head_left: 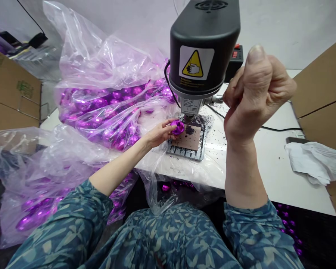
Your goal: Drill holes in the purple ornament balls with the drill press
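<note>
A shiny purple ball (177, 127) sits near the centre of the frame, just above a brown board (192, 144) and just left of the tip of a black bench drill (204, 41). The left hand (161, 132) holds it in a light pinch, thumb and fingertips around its left side; this grip probably leaves the side facing the drill uncovered.

The right hand (259, 93), large in the upper right, is curled into a fist, thumb uppermost, beside the drill. A short metal shaft points towards it, so it may be gripping a handle, but the inside of the fist is hidden and I cannot tell.

The board, with a small dark hole, lies on a slotted metal base (198, 155), perhaps to shield the metal. Dark shavings (203, 121) are scattered over both and onto the white table (218, 162). A yellow warning sticker (196, 62) faces the wearer.

Left of centre, a clear plastic bag (92, 56) full of purple balls (106, 101) lies open-looking within the left hand's reach, likely for convenience. Cardboard boxes (14, 93) stand at both edges; crumpled white sheeting (315, 157) lies at right.
</note>
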A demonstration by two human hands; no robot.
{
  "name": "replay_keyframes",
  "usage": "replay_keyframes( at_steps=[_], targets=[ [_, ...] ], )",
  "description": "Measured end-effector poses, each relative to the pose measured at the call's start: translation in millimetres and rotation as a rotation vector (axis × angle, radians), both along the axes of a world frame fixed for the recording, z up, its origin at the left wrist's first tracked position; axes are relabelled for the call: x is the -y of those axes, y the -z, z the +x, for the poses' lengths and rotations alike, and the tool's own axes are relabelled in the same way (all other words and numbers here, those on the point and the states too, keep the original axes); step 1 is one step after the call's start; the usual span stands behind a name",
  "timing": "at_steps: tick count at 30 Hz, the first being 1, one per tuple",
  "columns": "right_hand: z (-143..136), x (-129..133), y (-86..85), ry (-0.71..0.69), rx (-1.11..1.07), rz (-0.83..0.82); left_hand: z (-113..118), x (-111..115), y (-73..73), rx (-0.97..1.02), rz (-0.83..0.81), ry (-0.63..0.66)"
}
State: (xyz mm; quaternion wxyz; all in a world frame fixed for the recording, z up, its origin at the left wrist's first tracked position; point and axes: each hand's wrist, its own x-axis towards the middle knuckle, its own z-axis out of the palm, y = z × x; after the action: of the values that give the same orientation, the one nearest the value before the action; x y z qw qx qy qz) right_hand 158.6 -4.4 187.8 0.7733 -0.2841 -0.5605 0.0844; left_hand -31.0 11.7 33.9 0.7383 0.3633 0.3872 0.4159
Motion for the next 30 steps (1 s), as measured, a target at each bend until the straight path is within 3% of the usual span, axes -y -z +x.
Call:
replay_keyframes(
  at_steps=[3, 13, 21, 30],
  targets=[
    [0, -1, 0.7, 0.052, 0.036, -0.019, 0, -1, 4.1, -0.023, 0.020, -0.038],
    [4, -7, 12.4, -0.074, 0.009, -0.060, 9, -4, 15.2, 0.019, -0.018, -0.123],
    [0, 3, 0.3, -0.029, -0.023, -0.014, 18, -1, 29.2, -0.183, 0.315, -0.191],
    [0, 5, -0.2, -0.014, -0.003, 0.008, 26, -1, 30.8, -0.376, 0.469, -0.148]
  ],
)
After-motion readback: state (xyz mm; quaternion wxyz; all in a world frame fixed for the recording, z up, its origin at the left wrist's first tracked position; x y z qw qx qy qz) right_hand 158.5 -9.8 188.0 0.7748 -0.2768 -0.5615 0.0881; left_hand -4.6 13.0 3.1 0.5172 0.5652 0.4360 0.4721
